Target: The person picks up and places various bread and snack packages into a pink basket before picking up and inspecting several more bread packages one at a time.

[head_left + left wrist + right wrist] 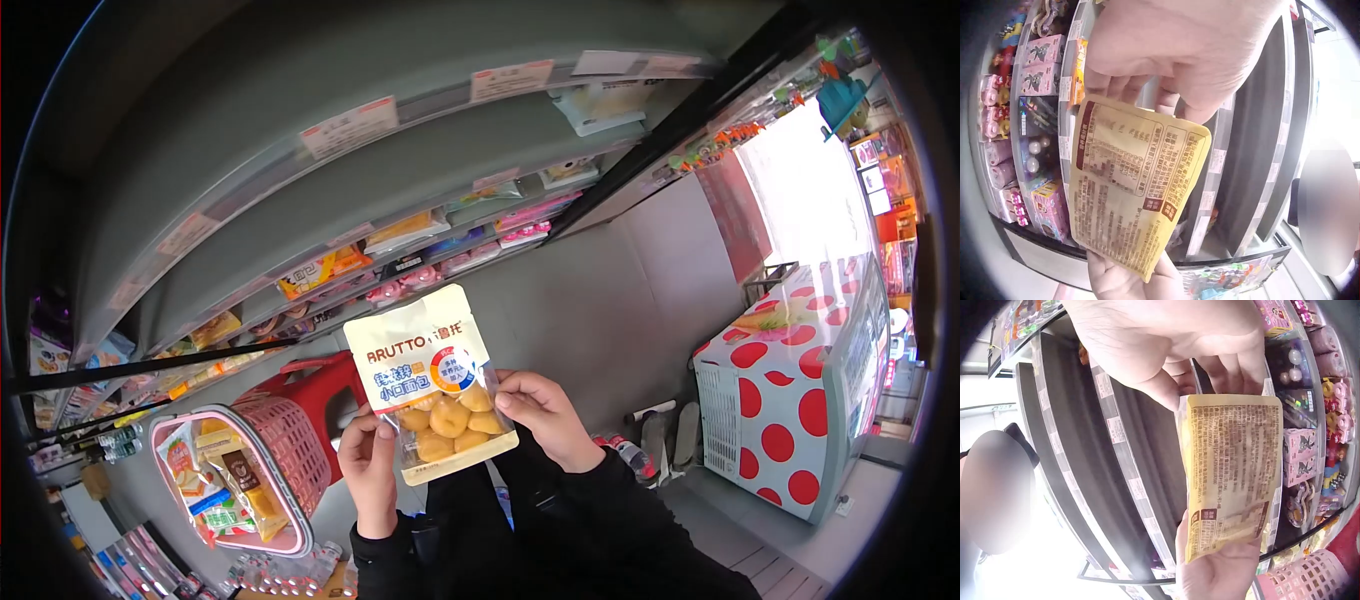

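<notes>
Both hands hold up a cream snack bag point(440, 390) with a clear window showing round golden rolls. At its lower left side, my left hand point(370, 470) pinches the edge; on the right side my right hand point(550, 415) pinches the other edge. The left wrist view shows the printed back of the bag point(1129, 181), with the left hand point(1179, 50) at one edge. The same back point(1232, 469) appears in the right wrist view, gripped by the right hand point(1172, 344).
A pink basket point(315, 455) with several packaged foods stands at the left, beside a red stool point(345, 385). Shelves point(240, 230) with packets and price labels run across the top left. A red-dotted freezer point(765, 400) stands at the right, with bottles point(635, 455) near it.
</notes>
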`<state>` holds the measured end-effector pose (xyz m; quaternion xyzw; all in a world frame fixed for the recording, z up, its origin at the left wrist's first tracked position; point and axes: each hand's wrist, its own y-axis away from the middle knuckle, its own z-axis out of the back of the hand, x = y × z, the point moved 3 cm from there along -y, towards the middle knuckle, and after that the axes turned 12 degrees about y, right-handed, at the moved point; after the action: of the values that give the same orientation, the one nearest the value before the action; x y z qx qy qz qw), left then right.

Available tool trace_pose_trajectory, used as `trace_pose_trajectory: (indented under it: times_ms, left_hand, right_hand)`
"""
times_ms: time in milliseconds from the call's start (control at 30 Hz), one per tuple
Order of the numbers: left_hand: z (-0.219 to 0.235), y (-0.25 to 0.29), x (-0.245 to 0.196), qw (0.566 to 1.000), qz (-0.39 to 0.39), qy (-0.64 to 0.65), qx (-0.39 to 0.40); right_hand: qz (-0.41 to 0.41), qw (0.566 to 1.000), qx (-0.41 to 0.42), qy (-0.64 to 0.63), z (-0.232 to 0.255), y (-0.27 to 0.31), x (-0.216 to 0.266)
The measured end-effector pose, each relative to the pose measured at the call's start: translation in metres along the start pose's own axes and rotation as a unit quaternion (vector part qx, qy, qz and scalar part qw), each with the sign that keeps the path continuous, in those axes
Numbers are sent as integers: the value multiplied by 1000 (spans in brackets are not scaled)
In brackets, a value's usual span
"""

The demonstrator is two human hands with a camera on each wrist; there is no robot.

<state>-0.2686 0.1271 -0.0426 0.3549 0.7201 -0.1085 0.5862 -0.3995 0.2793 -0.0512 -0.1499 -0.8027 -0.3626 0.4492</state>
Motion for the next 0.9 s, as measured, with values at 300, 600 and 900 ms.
trace_pose_trajectory:
  times_ms: [300, 600, 900]
  left_hand:
    - [-43, -6, 20, 998, 36, -31, 50]
    - [-80, -6, 27, 994, 85, 0, 66]
    - [-114, -11, 39, 990, 101, -21, 95]
  right_hand:
    - [16, 999, -38, 15, 45, 10, 8]
    - [40, 998, -53, -17, 78, 18, 18]
    - [48, 996, -68, -31, 108, 27, 25]
